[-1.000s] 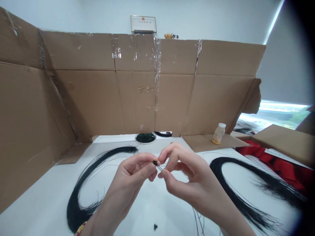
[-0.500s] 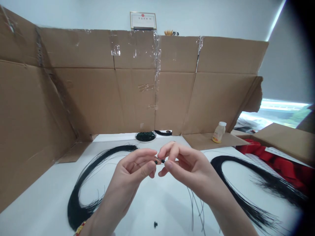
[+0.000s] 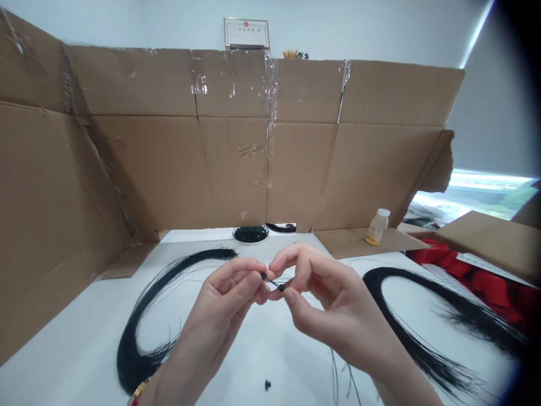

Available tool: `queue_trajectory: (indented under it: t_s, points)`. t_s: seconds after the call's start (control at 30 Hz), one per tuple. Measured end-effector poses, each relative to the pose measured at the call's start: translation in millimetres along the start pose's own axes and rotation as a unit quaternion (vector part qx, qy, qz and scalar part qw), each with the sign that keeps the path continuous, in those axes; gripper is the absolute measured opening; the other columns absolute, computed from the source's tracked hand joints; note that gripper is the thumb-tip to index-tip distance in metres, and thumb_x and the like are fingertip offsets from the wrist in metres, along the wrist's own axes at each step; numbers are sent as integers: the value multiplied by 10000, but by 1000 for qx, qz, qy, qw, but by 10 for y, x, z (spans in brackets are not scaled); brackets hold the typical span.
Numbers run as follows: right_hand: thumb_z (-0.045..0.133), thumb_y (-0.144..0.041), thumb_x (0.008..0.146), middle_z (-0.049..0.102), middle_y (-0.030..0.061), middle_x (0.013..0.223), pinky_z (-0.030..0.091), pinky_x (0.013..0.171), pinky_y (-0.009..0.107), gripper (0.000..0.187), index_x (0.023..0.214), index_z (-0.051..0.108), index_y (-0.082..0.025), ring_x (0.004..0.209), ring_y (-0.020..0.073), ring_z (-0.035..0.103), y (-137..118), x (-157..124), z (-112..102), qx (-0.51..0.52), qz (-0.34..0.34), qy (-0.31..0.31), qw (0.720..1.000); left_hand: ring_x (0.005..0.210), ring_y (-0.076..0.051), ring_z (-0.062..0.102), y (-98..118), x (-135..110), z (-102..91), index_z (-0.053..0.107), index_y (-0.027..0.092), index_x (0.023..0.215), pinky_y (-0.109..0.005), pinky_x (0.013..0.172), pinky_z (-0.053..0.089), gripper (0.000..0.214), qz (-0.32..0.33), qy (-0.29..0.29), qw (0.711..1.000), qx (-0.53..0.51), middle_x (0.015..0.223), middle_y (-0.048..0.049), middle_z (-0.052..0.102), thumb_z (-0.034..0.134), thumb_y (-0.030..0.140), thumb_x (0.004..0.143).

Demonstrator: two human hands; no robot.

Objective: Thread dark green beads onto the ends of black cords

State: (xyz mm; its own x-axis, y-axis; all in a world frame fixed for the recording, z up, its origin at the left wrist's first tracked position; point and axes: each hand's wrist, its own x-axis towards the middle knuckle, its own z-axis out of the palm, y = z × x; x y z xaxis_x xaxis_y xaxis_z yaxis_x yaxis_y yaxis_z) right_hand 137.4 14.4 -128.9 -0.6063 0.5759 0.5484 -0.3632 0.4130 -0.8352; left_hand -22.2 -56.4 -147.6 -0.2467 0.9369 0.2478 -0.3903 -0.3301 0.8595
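Observation:
My left hand [image 3: 228,296] and my right hand [image 3: 321,293] meet above the white table [image 3: 76,349], each pinching one end of a thin black thread [image 3: 273,282]. Two small black beads sit on that thread: one [image 3: 263,276] at my left fingertips, the other [image 3: 282,287] at my right thumb. Loose ends of thread hang down below my right hand [image 3: 338,375]. A single loose black bead [image 3: 267,385] lies on the table beneath my hands.
A curved bundle of black threads [image 3: 139,316] lies at the left, another [image 3: 426,316] at the right. A small dish of dark beads [image 3: 250,233] stands at the back under the cardboard wall [image 3: 169,163]. A small bottle [image 3: 377,226] and red material [image 3: 477,282] lie at the right.
The two beads on the thread have drawn a little apart, and my hands shifted slightly; the thread between my fingertips now shows both beads clearly.

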Motion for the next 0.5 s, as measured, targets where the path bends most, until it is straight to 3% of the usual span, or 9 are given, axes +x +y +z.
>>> queue_trajectory:
  t_s: [0.27, 0.5]
  points:
    - [652, -45, 812, 659, -9, 1035, 575, 845, 221, 274, 675, 464, -190, 977, 131, 640, -12, -7, 31, -12, -18, 3, 1000, 697, -60, 664, -42, -16, 45, 847, 198, 848, -102, 706, 572, 92, -3, -6, 998, -64, 786, 13, 773, 877, 271, 801]
    - [663, -40, 815, 657, 1, 1046, 575, 853, 228, 287, 682, 460, -191, 980, 136, 638, -17, 2, 27, -16, -19, -1, 1000, 695, -58, 668, -40, -21, 82, 839, 193, 839, -102, 714, 577, 99, -26, -1, 995, -95, 798, 15, 769, 883, 270, 796]
